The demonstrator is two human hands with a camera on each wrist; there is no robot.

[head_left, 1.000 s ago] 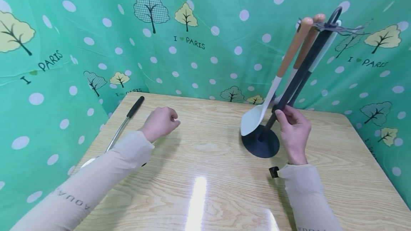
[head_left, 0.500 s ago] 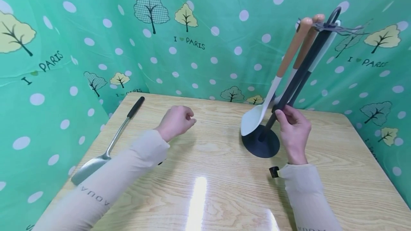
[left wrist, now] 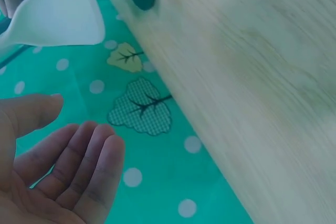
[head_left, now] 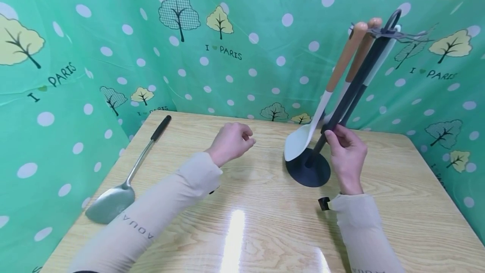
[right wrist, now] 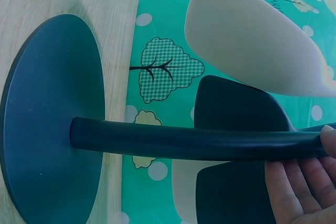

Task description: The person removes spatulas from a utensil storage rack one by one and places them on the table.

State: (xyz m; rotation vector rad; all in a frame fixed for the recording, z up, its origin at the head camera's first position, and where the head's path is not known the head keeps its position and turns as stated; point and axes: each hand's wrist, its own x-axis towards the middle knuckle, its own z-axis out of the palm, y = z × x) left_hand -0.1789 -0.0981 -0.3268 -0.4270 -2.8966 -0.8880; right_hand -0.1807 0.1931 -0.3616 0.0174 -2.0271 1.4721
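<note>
Pale wood grain covers the counter (head_left: 273, 222) in front of you, and a bright white glare (head_left: 233, 239) streaks its near part beside your left sleeve (head_left: 151, 216). To your left, a metal turner (head_left: 129, 180) lies on the wood, blade toward you and black grip pointing away. Your left hand (head_left: 232, 142) hangs over the middle of the counter, loosely cupped, with a gap between thumb and fingers. Your right hand (head_left: 346, 153) grips the pole of a dark utensil stand (head_left: 320, 143), whose round base sits toward the far right of the counter. On it hang a white turner (head_left: 318, 113) with a brown handle and other utensils, partly hidden behind one another. Beyond the far edge, a green curtain (head_left: 242, 92) with white dots, trees and "PARIS" lettering closes in the space, a cream band along its upper right.
</note>
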